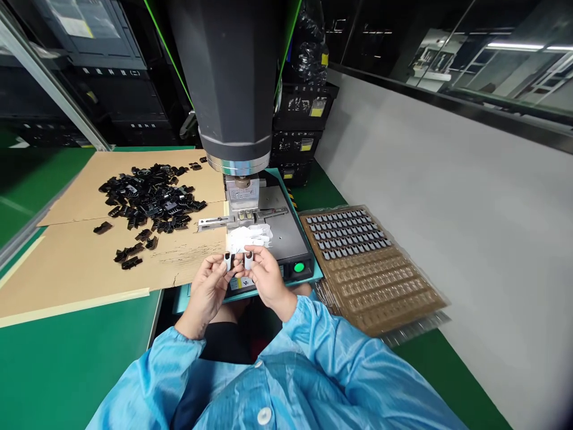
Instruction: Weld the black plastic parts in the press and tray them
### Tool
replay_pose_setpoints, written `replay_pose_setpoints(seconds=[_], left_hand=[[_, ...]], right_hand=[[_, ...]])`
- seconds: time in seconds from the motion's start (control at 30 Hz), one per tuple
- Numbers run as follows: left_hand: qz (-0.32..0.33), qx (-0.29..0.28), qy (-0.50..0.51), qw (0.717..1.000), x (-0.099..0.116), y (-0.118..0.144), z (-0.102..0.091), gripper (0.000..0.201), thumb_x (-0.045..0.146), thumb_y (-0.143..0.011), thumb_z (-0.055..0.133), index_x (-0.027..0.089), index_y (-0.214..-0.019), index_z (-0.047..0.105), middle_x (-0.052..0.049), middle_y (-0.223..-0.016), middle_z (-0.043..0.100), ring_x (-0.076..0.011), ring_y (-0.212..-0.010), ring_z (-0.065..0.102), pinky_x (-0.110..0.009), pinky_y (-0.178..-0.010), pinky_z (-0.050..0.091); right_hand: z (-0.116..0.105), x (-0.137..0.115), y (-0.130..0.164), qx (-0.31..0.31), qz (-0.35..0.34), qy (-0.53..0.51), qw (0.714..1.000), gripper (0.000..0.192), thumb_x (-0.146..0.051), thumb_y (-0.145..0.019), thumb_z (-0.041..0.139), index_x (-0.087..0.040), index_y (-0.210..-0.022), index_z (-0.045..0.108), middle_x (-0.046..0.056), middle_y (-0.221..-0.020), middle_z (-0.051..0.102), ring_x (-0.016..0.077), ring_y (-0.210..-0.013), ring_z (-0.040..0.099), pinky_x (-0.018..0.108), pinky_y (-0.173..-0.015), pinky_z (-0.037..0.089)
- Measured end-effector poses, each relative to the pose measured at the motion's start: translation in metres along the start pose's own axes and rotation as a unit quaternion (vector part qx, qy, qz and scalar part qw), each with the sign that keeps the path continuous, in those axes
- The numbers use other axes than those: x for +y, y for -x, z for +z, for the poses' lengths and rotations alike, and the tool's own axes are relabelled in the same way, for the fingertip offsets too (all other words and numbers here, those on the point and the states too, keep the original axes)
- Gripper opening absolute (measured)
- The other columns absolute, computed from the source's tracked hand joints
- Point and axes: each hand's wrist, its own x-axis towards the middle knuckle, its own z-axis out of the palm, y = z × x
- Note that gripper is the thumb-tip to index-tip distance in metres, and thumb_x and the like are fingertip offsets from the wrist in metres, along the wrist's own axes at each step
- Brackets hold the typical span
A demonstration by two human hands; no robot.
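Left piece (pixel 228 261) is pinched in my left hand (pixel 210 285), right piece (pixel 249 261) in my right hand (pixel 267 278); from here, I'd grip lightly by the edges, both level.

The held parts (pixel 249 263) look smooth plastic, the sleeves (pixel 168 358) shiny cloth.

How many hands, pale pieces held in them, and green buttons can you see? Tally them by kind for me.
Left hand and right hand: 2
Pale pieces held: 2
Green button: 1
Total: 5
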Motion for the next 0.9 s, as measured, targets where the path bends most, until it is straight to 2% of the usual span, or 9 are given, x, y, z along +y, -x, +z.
replay_pose_setpoints(seconds=[0.1,0.3,0.47,0.57,0.63,0.7,0.8,0.9], left_hand=[[-0.039,-0.023,0.043,0.998,0.004,0.002,0.002,0.041,0.04,-0.085,0.09,0.024,-0.113,0.065,-0.008,-0.108,0.073,-0.023,-0.097,0.074,-0.044,-0.095,0.063],[-0.061,-0.037,0.06,0.996,0.002,0.006,0.004,0.034,0.037,-0.087,0.088,0.024,-0.112,0.068,-0.008,-0.109,0.073,-0.0234,-0.101,0.074,-0.044,-0.097,0.065],[-0.072,-0.019,0.066,0.995,-0.003,0.008,0.004,0.036,0.034,-0.085,0.091,0.024,-0.114,0.073,-0.007,-0.122,0.073,-0.0196,-0.105,0.074,-0.036,-0.098,0.065],[-0.086,-0.011,0.045,0.995,-0.005,0.01,0.005,0.044,0.035,-0.083,0.093,0.025,-0.121,0.074,-0.008,-0.125,0.074,-0.0191,-0.106,0.075,-0.033,-0.098,0.065],[-0.089,-0.007,0.019,0.996,-0.009,0.013,0.007,0.049,0.037,-0.08,0.095,0.025,-0.123,0.074,-0.007,-0.119,0.075,-0.0206,-0.105,0.076,-0.036,-0.098,0.066],[-0.084,0.001,-0.007,0.996,-0.015,0.018,0.008,0.048,0.037,-0.077,0.097,0.026,-0.118,0.074,-0.005,-0.112,0.075,-0.0218,-0.105,0.076,-0.038,-0.098,0.067],[-0.068,0.016,-0.054,0.996,-0.027,0.026,0.006,0.04,0.036,-0.077,0.097,0.027,-0.108,0.074,-0.001,-0.106,0.073,-0.0189,-0.102,0.075,-0.035,-0.096,0.067],[-0.081,0.004,-0.09,0.993,-0.041,0.033,0.002,0.041,0.039,-0.076,0.098,0.028,-0.106,0.072,0.001,-0.101,0.072,-0.016,-0.099,0.073,-0.03,-0.093,0.067]], right_hand=[[0.0,-0.007,0.0,-0.009,0.015,-0.032,0.999,0.033,-0.028,-0.091,0.071,-0.024,-0.123,0.065,0.004,-0.112,0.073,0.0182,-0.088,0.074,0.036,-0.076,0.067],[-0.003,-0.01,0.002,-0.016,0.033,-0.074,0.997,0.038,-0.016,-0.083,0.063,-0.023,-0.121,0.066,0.002,-0.103,0.07,0.0157,-0.084,0.071,0.029,-0.069,0.059],[-0.007,-0.01,0.003,-0.019,0.05,-0.075,0.996,0.04,-0.015,-0.082,0.062,-0.023,-0.121,0.064,0.001,-0.1,0.069,0.014,-0.078,0.067,0.028,-0.068,0.056],[-0.012,-0.004,0.001,-0.008,0.054,-0.061,0.997,0.042,-0.015,-0.079,0.061,-0.024,-0.12,0.061,0.0,-0.099,0.068,0.0136,-0.076,0.064,0.027,-0.066,0.054],[-0.017,0.002,0.004,0.005,0.045,-0.018,0.999,0.041,-0.014,-0.076,0.062,-0.025,-0.115,0.058,-0.002,-0.094,0.064,0.0134,-0.074,0.063,0.025,-0.062,0.052],[-0.024,0.005,0.01,0.008,0.018,0.07,0.997,0.039,-0.012,-0.074,0.064,-0.026,-0.109,0.056,-0.004,-0.092,0.061,0.0139,-0.077,0.063,0.024,-0.064,0.052],[-0.037,0.004,0.026,-0.002,-0.019,0.222,0.975,0.041,-0.009,-0.076,0.07,-0.026,-0.111,0.055,-0.003,-0.096,0.064,0.017,-0.091,0.067,0.028,-0.079,0.057],[-0.052,-0.003,0.045,-0.003,-0.019,0.291,0.957,0.038,-0.008,-0.086,0.066,-0.026,-0.118,0.055,-0.001,-0.104,0.069,0.0189,-0.103,0.07,0.032,-0.09,0.058]])
